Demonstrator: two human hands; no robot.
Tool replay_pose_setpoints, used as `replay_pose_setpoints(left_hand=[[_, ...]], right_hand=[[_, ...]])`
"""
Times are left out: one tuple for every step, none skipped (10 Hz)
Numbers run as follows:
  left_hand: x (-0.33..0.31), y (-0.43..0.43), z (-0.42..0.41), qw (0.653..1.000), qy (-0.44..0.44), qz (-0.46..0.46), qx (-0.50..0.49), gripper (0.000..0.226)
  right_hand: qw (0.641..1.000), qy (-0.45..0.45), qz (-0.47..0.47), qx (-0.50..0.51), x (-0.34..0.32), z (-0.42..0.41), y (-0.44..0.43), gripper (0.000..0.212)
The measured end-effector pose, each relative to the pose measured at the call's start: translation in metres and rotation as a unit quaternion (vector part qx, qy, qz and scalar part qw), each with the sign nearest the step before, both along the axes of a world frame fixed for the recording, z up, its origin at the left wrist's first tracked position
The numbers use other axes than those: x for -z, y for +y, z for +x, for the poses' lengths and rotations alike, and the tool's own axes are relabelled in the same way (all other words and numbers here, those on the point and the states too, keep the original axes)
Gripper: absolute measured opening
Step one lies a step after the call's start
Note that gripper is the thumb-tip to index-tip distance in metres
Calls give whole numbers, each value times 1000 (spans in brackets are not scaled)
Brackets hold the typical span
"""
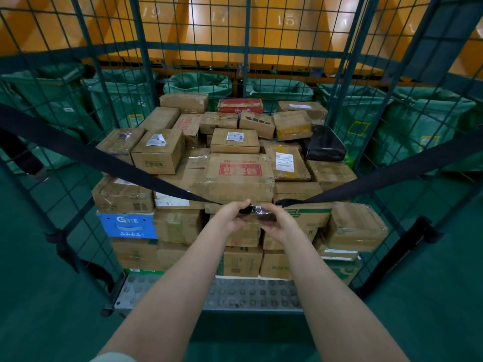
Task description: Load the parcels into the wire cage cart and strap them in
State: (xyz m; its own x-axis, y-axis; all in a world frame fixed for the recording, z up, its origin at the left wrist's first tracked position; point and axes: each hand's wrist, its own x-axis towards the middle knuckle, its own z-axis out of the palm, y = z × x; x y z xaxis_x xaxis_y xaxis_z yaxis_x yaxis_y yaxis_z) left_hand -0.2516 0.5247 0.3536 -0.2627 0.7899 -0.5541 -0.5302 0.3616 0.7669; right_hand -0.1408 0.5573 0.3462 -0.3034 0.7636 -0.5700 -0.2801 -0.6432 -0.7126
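The buckle (258,211) hangs at the open front of the wire cage cart (339,74), just before the top front row of parcels (239,176). From the buckle the left strap (104,158) climbs away to the left and the right strap (379,176) climbs away to the right. The 2 lengths therefore share 1 long axis, running side to side across the stack and dipping to a shallow V at the buckle. The left hand (231,218) has its fingers curled round the end of the left strap, touching the buckle's left side. The right hand (278,227) pinches the buckle from its right and from underneath. Both hands are equally near it. The buckle is small and partly covered, so I cannot tell whether its halves are latched. The coming move is probably a push inward along that axis, then a pull to take up slack. Well behind the buckle, past the far mesh, stand green sacks (198,83).
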Motion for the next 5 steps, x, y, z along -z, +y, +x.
replay_pose_setpoints(left_hand=[[7,4,-2,999,12,-24,-25,19],[7,5,-4,997,23,-53,-44,28],[7,1,-3,996,49,-66,-32,35],[5,-1,-1,996,47,-70,-26,33],[-1,-2,2,995,57,-78,-5,23]], right_hand=[[999,-43,-9,-12,12,2,4,16],[997,-73,-1,-16,20,4,7,46],[990,-132,9,-51,22,7,8,50],[983,-159,14,-87,17,10,6,46],[977,-182,15,-106,11,16,9,37]])
